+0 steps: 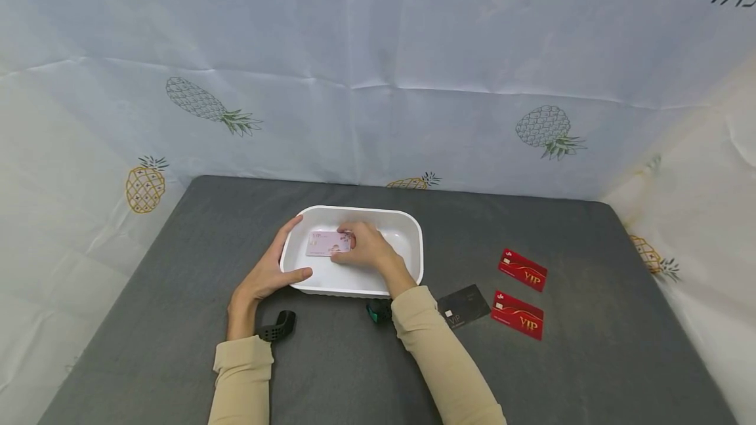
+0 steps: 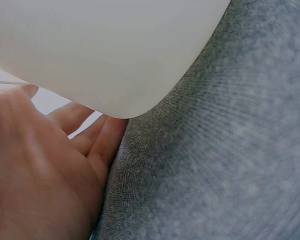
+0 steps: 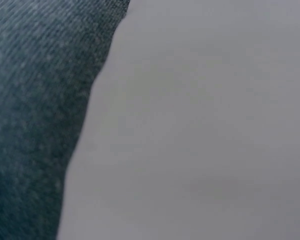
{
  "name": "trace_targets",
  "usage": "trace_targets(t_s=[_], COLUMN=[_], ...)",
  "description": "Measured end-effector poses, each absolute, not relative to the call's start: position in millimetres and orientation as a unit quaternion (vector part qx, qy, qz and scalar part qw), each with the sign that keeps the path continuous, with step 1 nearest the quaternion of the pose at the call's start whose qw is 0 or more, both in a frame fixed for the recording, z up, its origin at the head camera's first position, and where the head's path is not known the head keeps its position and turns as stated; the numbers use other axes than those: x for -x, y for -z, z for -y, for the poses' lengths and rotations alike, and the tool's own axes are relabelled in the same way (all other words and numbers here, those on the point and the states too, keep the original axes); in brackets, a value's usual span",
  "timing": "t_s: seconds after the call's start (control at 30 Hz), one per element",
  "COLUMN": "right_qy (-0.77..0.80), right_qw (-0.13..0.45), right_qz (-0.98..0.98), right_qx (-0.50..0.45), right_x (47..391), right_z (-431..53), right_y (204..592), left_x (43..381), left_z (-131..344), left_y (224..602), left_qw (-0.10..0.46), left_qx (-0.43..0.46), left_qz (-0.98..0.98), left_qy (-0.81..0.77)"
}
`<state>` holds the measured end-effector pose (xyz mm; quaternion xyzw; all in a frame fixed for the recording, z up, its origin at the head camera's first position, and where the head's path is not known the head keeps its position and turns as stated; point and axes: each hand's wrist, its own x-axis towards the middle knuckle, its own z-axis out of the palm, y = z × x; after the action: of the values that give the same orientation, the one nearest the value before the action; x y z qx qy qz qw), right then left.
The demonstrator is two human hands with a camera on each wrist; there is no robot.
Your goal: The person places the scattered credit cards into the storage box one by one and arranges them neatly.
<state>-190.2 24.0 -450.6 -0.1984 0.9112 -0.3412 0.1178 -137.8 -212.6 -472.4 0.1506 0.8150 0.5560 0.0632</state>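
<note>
A white tray (image 1: 407, 241) stands on the grey table. Its left end is held by my left hand (image 1: 268, 274), with the thumb over the near rim and the fingers along the outer side. In the left wrist view, the fingers of that left hand (image 2: 65, 145) lie against the outside of the tray's rounded wall (image 2: 125, 60). Inside the tray, my right hand (image 1: 369, 248) pinches the right end of a pink VIP card (image 1: 323, 244) between thumb and fingers. Only the blurred white tray wall (image 3: 190, 125) and grey cloth fill the right wrist view; that hand is hidden there.
Two red VIP cards (image 1: 523, 269) lie apart on the grey table (image 1: 602, 320), right of the tray. A black VIP card (image 1: 464, 307) lies nearer, partly behind the right sleeve (image 1: 443, 359). A white curtain (image 1: 378, 130) with pineapples hangs behind the table.
</note>
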Motion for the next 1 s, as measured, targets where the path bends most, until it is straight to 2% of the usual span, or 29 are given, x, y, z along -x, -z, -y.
trace_targets(t_s=[0.73, 1.0], right_qy=[0.330, 0.340], right_qw=[0.139, 0.123], right_qz=[-0.915, -0.908], right_qx=[0.188, 0.211], right_x=[183.4, 181.0], right_z=[-25.6, -31.9], right_y=[445.2, 436.8], left_x=[136.7, 137.4], left_z=[213.4, 213.1], left_y=[472.7, 470.8], left_qw=[0.063, 0.068], left_qx=[-0.150, -0.147], left_qz=[-0.815, -0.816], left_qy=[-0.556, -0.555])
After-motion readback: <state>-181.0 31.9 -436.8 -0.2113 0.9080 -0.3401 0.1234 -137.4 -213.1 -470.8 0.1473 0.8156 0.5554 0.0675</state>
